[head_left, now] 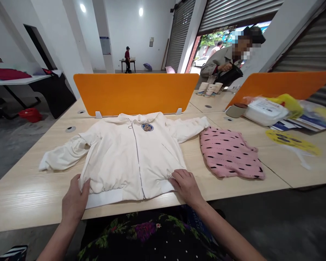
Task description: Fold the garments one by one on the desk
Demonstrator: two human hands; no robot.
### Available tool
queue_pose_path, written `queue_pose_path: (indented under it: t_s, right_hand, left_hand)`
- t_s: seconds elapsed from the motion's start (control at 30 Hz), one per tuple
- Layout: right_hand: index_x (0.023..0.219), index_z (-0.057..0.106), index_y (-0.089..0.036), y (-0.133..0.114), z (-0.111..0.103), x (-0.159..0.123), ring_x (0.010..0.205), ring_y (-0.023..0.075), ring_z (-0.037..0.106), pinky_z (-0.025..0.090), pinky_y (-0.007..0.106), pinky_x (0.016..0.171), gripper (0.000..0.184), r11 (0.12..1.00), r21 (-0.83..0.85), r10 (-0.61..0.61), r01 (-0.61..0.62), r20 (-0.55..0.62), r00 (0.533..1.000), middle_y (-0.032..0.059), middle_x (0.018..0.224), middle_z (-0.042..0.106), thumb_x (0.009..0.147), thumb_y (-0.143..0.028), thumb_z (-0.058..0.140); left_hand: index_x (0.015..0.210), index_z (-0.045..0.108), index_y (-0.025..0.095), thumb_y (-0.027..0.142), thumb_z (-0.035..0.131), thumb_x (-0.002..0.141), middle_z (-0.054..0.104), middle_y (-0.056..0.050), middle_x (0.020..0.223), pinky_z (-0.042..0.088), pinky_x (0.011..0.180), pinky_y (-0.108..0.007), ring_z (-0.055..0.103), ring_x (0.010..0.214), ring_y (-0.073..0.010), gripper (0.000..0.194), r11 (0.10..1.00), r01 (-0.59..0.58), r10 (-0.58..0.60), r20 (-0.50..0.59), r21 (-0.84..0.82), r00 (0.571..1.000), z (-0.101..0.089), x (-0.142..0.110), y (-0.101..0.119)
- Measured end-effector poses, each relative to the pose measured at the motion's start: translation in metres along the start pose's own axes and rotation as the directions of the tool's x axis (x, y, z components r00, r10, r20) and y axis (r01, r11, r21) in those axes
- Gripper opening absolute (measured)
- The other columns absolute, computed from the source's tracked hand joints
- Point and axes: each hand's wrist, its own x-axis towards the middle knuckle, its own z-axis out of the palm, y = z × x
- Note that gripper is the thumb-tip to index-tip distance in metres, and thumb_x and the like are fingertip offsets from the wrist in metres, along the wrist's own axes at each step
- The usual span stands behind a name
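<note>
A white zip-up jacket (119,156) lies front up on the wooden table, its zip closed and a round patch on the chest. Its left-side sleeve is bunched and bent, while the other stretches out to the right. My left hand (74,199) pinches the lower left side of the jacket just above the white hem, thumb on top and fingertips partly hidden. At the lower right corner, my right hand (187,185) has its fingers curled over the hem, gripping the cloth. Beside the right sleeve rests a folded pink knit garment (229,154) with black dashes.
An orange divider (136,94) stands behind the jacket. On the right are a white plastic-wrapped pack (265,110), a yellow fan (292,142) and papers. Across the table, a person (222,58) holds a dark jug (229,75) near stacked paper cups (210,89).
</note>
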Motion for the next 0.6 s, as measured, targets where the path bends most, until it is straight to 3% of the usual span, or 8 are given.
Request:
queue_pose_path:
  t_s: [0.13,0.2,0.3,0.33,0.4,0.47,0.53,0.6]
  right_hand:
    - [0.071,0.053,-0.019,0.006,-0.024,0.007,0.072,0.0186,0.053,0.043,0.030,0.067,0.039,0.980,0.197,-0.001,0.006,-0.030,1.000,0.0062,0.071,0.055,0.098,-0.037,0.032]
    - [0.071,0.052,-0.019,0.013,-0.042,0.008,0.067,0.0158,0.052,0.042,0.027,0.062,0.037,0.952,0.303,-0.006,-0.030,0.117,0.993,0.0030,0.069,0.055,0.096,-0.041,0.038]
    - [0.068,0.055,-0.020,0.021,-0.070,0.016,0.060,0.0141,0.052,0.039,0.024,0.055,0.036,0.934,0.346,-0.057,-0.093,0.401,0.914,-0.0003,0.063,0.056,0.092,-0.045,0.046]
    - [0.069,0.057,-0.020,0.021,-0.076,0.024,0.061,0.0145,0.053,0.039,0.024,0.055,0.035,0.937,0.334,-0.042,-0.106,0.406,0.913,-0.0002,0.064,0.058,0.091,-0.046,0.047]
    - [0.078,0.062,-0.021,0.017,-0.082,0.050,0.069,0.0169,0.059,0.044,0.027,0.063,0.033,0.943,0.314,0.018,-0.108,0.277,0.961,0.0019,0.074,0.065,0.091,-0.046,0.046]
    - [0.094,0.066,-0.022,0.007,-0.074,0.087,0.089,0.0200,0.063,0.047,0.031,0.080,0.030,0.945,0.324,0.007,-0.055,0.148,0.989,0.0047,0.096,0.069,0.091,-0.045,0.047]
    - [0.113,0.064,-0.024,-0.007,-0.052,0.129,0.112,0.0219,0.058,0.042,0.034,0.098,0.033,0.944,0.328,-0.097,0.032,0.184,0.978,0.0056,0.122,0.064,0.090,-0.044,0.050]
    - [0.126,0.057,-0.024,-0.022,-0.020,0.166,0.127,0.0232,0.048,0.037,0.036,0.105,0.042,0.969,0.238,-0.144,0.068,0.321,0.936,0.0070,0.138,0.053,0.090,-0.042,0.051]
  left_hand:
    - [0.119,0.051,0.023,0.054,0.035,0.089,0.069,-0.006,0.097,0.046,0.068,-0.031,0.063,0.073,-0.0219,0.046,0.999,0.026,-0.026,0.021,-0.018,0.999,-0.016,-0.002,-0.004]
    - [0.116,0.054,0.024,0.056,0.036,0.088,0.069,-0.006,0.094,0.047,0.065,-0.031,0.064,0.072,-0.0224,0.046,0.997,-0.034,0.027,0.107,0.064,0.994,-0.027,-0.005,-0.015]
    - [0.115,0.057,0.021,0.057,0.040,0.084,0.066,-0.011,0.102,0.047,0.062,-0.034,0.065,0.079,-0.0270,0.051,0.960,-0.191,0.145,0.219,0.207,0.965,-0.043,-0.003,-0.025]
    - [0.116,0.057,0.019,0.057,0.040,0.084,0.064,-0.012,0.108,0.048,0.062,-0.035,0.065,0.082,-0.0286,0.053,0.937,-0.249,0.202,0.202,0.244,0.958,-0.047,0.002,-0.023]
    - [0.120,0.055,0.018,0.054,0.035,0.087,0.060,-0.014,0.116,0.049,0.068,-0.038,0.064,0.091,-0.0298,0.053,0.885,-0.375,0.354,0.125,0.275,0.927,-0.050,0.018,-0.006]
    - [0.122,0.055,0.019,0.048,0.031,0.092,0.059,-0.012,0.119,0.049,0.080,-0.037,0.060,0.102,-0.0274,0.049,0.806,-0.540,0.539,0.075,0.240,0.839,-0.043,0.043,0.024]
    - [0.119,0.057,0.019,0.040,0.029,0.094,0.059,-0.011,0.120,0.045,0.092,-0.035,0.057,0.108,-0.0236,0.043,0.738,-0.655,0.647,0.104,0.165,0.755,-0.025,0.071,0.056]
    - [0.119,0.059,0.017,0.033,0.030,0.094,0.058,-0.013,0.123,0.040,0.100,-0.038,0.053,0.115,-0.0252,0.042,0.728,-0.654,0.640,0.138,0.205,0.756,-0.001,0.099,0.079]
